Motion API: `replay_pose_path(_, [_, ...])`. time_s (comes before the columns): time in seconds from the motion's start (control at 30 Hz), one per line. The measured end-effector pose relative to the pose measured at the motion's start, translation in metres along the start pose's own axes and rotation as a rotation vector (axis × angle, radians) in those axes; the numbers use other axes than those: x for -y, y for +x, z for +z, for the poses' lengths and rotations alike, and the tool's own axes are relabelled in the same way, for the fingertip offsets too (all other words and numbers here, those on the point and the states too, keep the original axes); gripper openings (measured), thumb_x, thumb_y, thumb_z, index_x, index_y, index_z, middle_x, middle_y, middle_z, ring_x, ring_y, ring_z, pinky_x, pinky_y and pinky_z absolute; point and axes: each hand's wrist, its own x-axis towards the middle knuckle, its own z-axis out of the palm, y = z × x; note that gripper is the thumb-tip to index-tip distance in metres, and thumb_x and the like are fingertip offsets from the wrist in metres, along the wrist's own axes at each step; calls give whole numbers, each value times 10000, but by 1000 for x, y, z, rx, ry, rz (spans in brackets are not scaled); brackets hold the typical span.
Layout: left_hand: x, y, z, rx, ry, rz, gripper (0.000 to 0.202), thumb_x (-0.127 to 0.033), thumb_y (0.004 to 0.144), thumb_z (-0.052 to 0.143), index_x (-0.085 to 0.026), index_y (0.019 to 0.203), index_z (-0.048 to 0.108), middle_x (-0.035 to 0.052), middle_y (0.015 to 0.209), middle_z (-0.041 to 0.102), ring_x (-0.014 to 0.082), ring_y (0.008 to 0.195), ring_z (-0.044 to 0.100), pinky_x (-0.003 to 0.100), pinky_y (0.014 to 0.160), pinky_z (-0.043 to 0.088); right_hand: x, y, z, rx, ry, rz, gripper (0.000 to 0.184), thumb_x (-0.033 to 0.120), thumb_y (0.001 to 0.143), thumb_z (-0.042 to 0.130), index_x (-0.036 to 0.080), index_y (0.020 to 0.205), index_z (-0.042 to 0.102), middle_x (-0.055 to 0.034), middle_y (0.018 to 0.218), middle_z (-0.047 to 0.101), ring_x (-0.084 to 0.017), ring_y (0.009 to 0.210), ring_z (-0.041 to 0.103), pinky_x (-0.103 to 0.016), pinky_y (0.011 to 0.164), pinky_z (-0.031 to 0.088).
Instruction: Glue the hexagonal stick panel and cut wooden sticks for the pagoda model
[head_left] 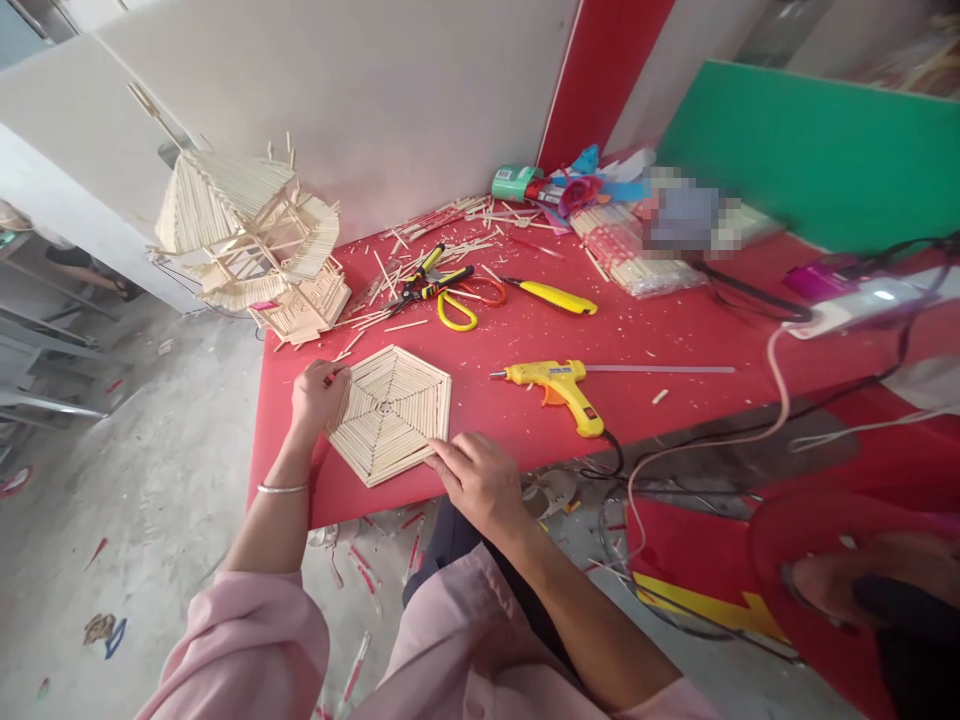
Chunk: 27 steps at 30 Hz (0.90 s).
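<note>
A flat hexagon panel of thin wooden sticks (390, 412) lies on the red table (675, 340) near its front left corner. My left hand (318, 395) rests against the panel's left edge, fingers curled round a small red-tipped thing that looks like a pen or marker. My right hand (480, 482) lies at the panel's lower right corner, fingers pressed on its edge. A yellow glue gun (564, 388) with a clear glue stick sits on the table just right of the panel.
A stick-built model pavilion (251, 245) stands at the table's far left corner. Yellow-handled scissors (459, 300), pliers (424, 275), a yellow cutter (556, 297), loose sticks and stick packets (626, 250) lie behind. Cables (750, 430) and a power strip (862, 305) run on the right.
</note>
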Motion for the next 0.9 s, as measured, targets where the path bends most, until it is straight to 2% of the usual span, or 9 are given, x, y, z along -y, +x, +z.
replay_pose_path(0.13, [-1,0,0,-7,-24,-15,308,-394,805,556,-206,928,767,38,917,722,167,722,593,262,746,470,-2,-2,1,-12,0,-6,240,330,1002,555,186,1126,703,-24,719,605,-170,707,534,-311,673,373])
replay_pose_path(0.27, [-3,-1,-1,-8,-62,-49,340,-402,789,564,-199,957,779,40,910,728,167,712,590,264,733,476,-2,-3,0,-5,44,7,203,303,1003,552,184,1060,707,-33,746,628,-171,733,554,-305,700,399])
replay_pose_path(0.53, [-5,0,-3,-18,-124,-113,298,-386,789,579,-199,900,782,32,895,749,188,821,644,269,776,490,-3,-2,-2,-19,118,12,157,267,989,580,178,1051,694,-44,800,662,-167,773,587,-295,743,440])
replay_pose_path(0.73, [1,3,0,-43,-161,-192,302,-397,780,607,-193,910,788,3,825,749,181,796,666,257,732,484,-3,-3,-1,-27,119,2,134,259,982,593,180,1032,690,-49,787,669,-176,759,586,-303,734,436])
replay_pose_path(0.9, [7,2,3,-62,-188,-175,292,-391,789,607,-206,920,792,-5,804,747,177,794,671,250,717,478,-4,-4,0,-35,119,-14,126,228,963,615,164,1044,688,-50,789,668,-187,754,580,-313,727,435])
